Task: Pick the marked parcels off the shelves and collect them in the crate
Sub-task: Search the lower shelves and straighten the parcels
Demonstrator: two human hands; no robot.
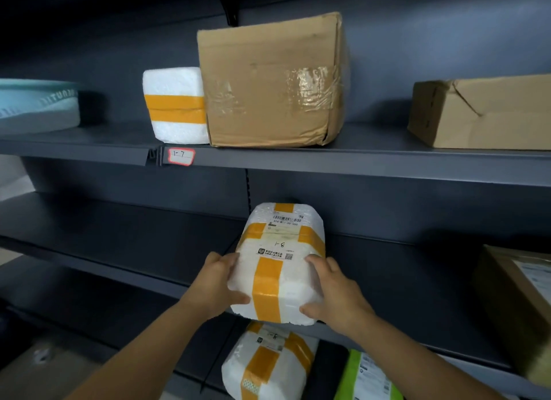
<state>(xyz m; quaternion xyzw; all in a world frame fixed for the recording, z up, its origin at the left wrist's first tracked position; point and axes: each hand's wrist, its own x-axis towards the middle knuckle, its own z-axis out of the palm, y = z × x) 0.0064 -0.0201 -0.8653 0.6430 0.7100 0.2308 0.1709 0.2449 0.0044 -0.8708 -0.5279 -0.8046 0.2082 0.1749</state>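
Observation:
A white foam parcel [278, 261] bound with orange tape sits on the middle shelf [402, 283], its near end overhanging the shelf's front edge. A barcode label and the handwritten mark "1-8" show on its top. My left hand [216, 283] grips its left side with the thumb on the front face. On its right side my right hand [335, 292] grips the parcel, fingers on top and thumb on the front. No crate is in view.
The upper shelf [357, 161], tagged "1-7", carries a small white foam box [176, 104], a big taped carton [272, 80], a second carton [483, 110] at right and a pale blue item [38, 104] at left. A similar foam parcel [268, 367] and a green packet [366, 378] lie below. A brown carton [518, 304] stands right.

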